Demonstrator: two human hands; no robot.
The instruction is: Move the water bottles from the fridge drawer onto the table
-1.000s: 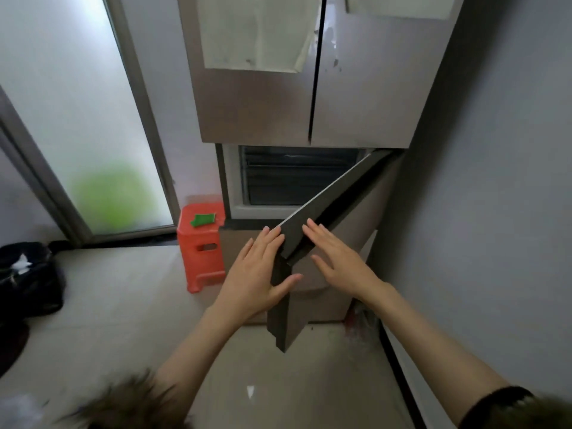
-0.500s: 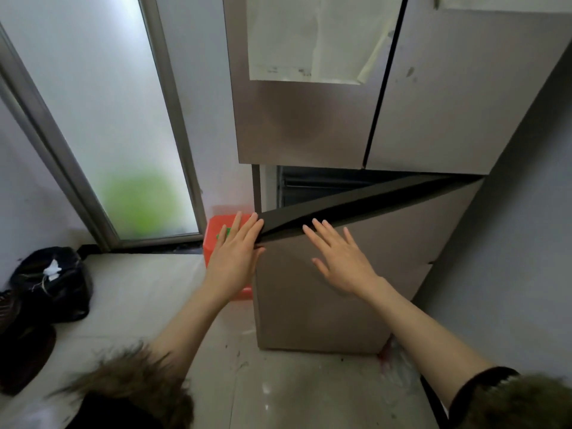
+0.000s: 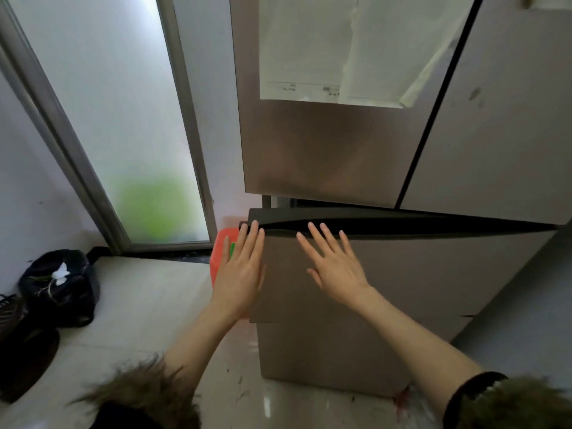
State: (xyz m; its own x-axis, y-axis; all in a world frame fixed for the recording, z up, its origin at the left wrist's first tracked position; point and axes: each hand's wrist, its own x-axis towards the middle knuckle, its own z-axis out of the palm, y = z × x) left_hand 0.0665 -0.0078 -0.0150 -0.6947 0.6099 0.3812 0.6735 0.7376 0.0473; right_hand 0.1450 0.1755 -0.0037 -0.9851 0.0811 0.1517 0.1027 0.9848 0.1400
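Left hand: flat, fingers straight and close together, pointing up, palm forward. Right hand: flat, fingers straight and slightly spread, angled up-left, palm forward. Both forearms bare, extended forward from lower frame, converging. Fur-trimmed dark cuffs at both elbows. Hands side by side, apart, not touching.

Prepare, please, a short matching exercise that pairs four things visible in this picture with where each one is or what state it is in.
Things:
1. left hand
2. right hand
3. orange stool
4. black bag

Places or states:
A. on the floor by the left wall
B. partly hidden behind the left hand, beside the fridge
C. flat at the left edge of the fridge door
D. fingers spread, flat on the front of the fridge door

Pairs: 1-C, 2-D, 3-B, 4-A
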